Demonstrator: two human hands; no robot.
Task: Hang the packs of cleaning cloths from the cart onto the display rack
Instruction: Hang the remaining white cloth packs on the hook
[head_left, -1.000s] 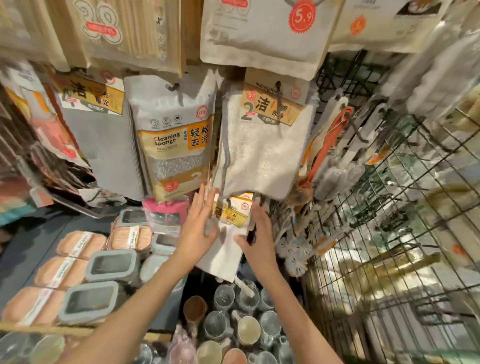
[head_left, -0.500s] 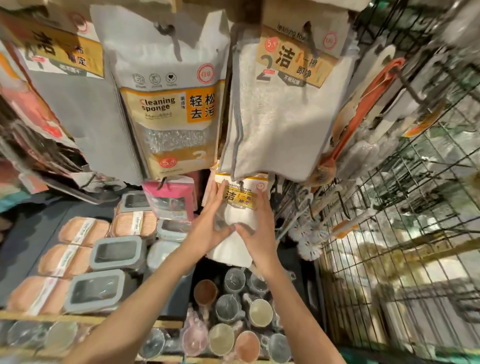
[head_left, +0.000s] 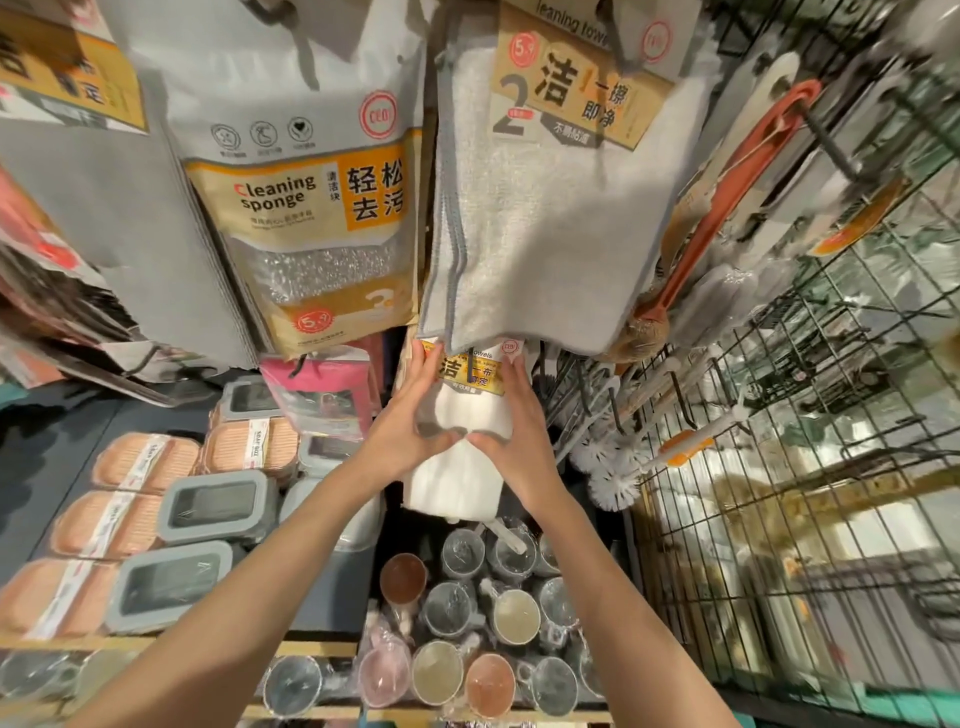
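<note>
Hanging low on the display rack (head_left: 841, 395), a white pack of cleaning cloths (head_left: 457, 436) is being held from both sides. The pack's left edge is being pressed by the left hand (head_left: 402, 423), whose fingers are being kept nearly straight and pointed upward along the yellow header label (head_left: 470, 370). The pack's right edge is being pressed by the right hand (head_left: 514, 436), its fingers likewise being extended up to the label's right corner. The two thumbs are being brought together across the front of the pack, near its middle. Neither hand is being curled fully round the pack; it is being flattened between the two open palms.

The pack's top is being partly covered by a larger grey cleaning towel pack (head_left: 540, 218) hanging directly above it. Whether the held pack's hole is being seated on a hook cannot be told, since the hook is hidden. A cleaning sponge bag (head_left: 306, 223) is being displayed just to the left of the grey towel pack, and a pink packet (head_left: 322, 395) is hanging below that bag, beside the left hand. Bottle brushes (head_left: 613, 467) are being displayed on the wire grid to the right. Cups (head_left: 467, 613) and lidded containers (head_left: 208, 509) are being stored on the shelf below the forearms.
</note>
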